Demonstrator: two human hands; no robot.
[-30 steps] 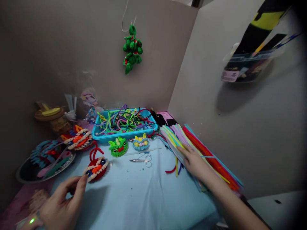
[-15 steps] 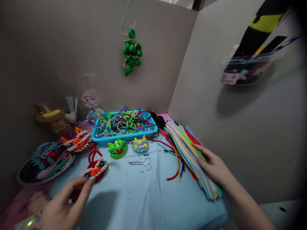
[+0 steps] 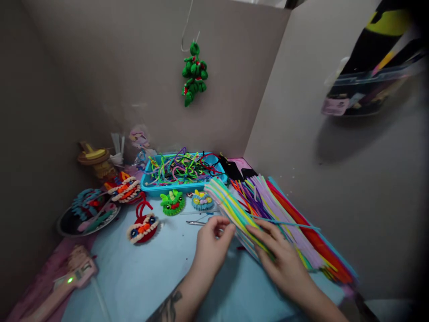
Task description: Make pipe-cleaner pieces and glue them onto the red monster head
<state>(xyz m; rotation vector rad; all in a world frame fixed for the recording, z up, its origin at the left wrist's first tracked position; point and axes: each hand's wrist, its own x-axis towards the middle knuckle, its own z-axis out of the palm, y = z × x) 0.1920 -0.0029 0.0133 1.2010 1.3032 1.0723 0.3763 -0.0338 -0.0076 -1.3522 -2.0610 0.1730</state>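
A bundle of pastel pipe cleaners (image 3: 231,201) in yellow, green, white and pink slants across the right half of the table. My right hand (image 3: 281,257) is closed around its near part, fingers lying over the top. At the bundle's left edge is my left hand (image 3: 214,241), thumb and forefinger pinched together; whatever is between them is too small or hidden to make out. Partly behind my left hand lie small scissors (image 3: 195,222). More pipe cleaners, lilac (image 3: 291,232) and red (image 3: 301,223), lie beyond my right hand.
A blue tray (image 3: 174,190) of tangled pipe cleaners stands at the back. Fuzzy heads in green (image 3: 173,203), blue (image 3: 202,202) and red-and-cream (image 3: 143,229) sit before it. Left are a bowl (image 3: 67,226) and a power strip (image 3: 78,275). A clear bin (image 3: 355,96) hangs right.
My right hand has drawn the pastel bundle leftward, away from the lilac and red pipe cleaners. My left hand has moved right, from beside the red-and-cream head to the bundle. The view shifted slightly.
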